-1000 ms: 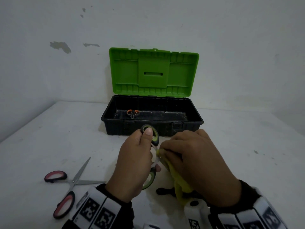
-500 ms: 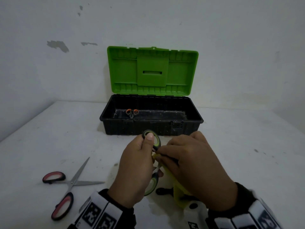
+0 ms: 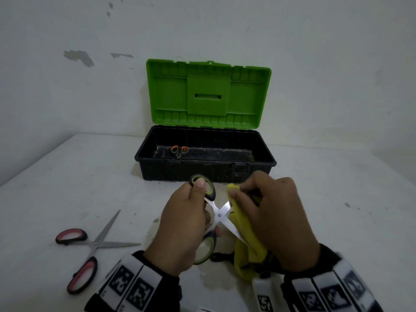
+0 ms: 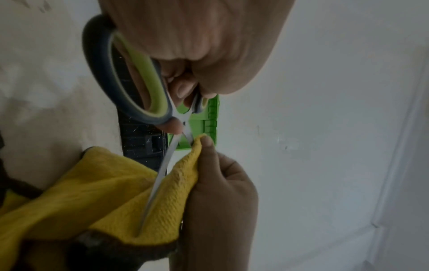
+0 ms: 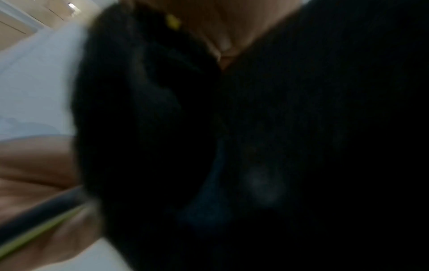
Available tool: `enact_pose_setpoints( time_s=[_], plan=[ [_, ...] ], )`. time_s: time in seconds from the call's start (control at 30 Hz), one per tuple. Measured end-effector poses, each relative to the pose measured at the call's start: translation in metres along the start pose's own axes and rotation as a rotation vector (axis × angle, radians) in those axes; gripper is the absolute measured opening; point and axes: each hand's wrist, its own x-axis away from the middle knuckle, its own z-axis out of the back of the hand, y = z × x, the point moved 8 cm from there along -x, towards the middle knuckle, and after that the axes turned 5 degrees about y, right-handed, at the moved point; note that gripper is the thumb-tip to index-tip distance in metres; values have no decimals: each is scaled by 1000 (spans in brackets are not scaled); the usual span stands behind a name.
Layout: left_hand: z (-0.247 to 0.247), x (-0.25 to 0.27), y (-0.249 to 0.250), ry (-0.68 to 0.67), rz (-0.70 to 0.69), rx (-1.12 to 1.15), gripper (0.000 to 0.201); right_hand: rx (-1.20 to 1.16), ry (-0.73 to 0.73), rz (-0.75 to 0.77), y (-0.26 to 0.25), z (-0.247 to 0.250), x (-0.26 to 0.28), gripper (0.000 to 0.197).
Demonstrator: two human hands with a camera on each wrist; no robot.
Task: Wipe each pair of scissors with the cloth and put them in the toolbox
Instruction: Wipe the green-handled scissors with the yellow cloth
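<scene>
My left hand (image 3: 191,221) grips the green-and-black handled scissors (image 3: 219,213) by their handles, blades spread open in an X above the table. My right hand (image 3: 265,219) pinches the yellow cloth (image 3: 245,239) around one blade. The left wrist view shows the cloth (image 4: 111,192) folded over the blade (image 4: 160,176), with the right fingertips (image 4: 206,144) near the pivot. The black toolbox (image 3: 258,167) stands behind with its green lid (image 3: 208,95) up. Small orange-handled scissors (image 3: 179,150) lie inside it. Red-handled scissors (image 3: 90,248) lie open on the table at the left.
The white table (image 3: 337,210) meets a white wall behind the toolbox. A dark object (image 3: 219,257) lies on the table under my hands, partly hidden. The right wrist view is dark and blurred.
The blades of the green scissors have spread open into an X. My right hand has moved the cloth right and outward along a blade, uncovering the pivot.
</scene>
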Motion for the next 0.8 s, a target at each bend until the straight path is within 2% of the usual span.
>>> enact_pose_setpoints(
  time_s=[0.07, 0.23, 0.4, 0.53, 0.67, 0.8],
  plan=[
    [1, 1, 1, 7, -10, -22, 38, -12, 93, -44, 10, 9, -3, 22],
    [-2, 0, 5, 3, -22, 5, 36, 27, 20, 42, -11, -3, 10, 23],
    [1, -3, 7, 21, -49, -22, 38, -80, 170, -102, 17, 14, 0, 25],
    [3, -3, 8, -1, -55, 7, 35, -99, 99, -75, 4, 8, 7, 24],
    [3, -2, 9, -10, -108, -49, 37, -130, 171, -195, 32, 15, -3, 24],
    [6, -4, 9, 17, -95, -78, 36, -144, 155, -351, 65, 14, -10, 25]
  ],
)
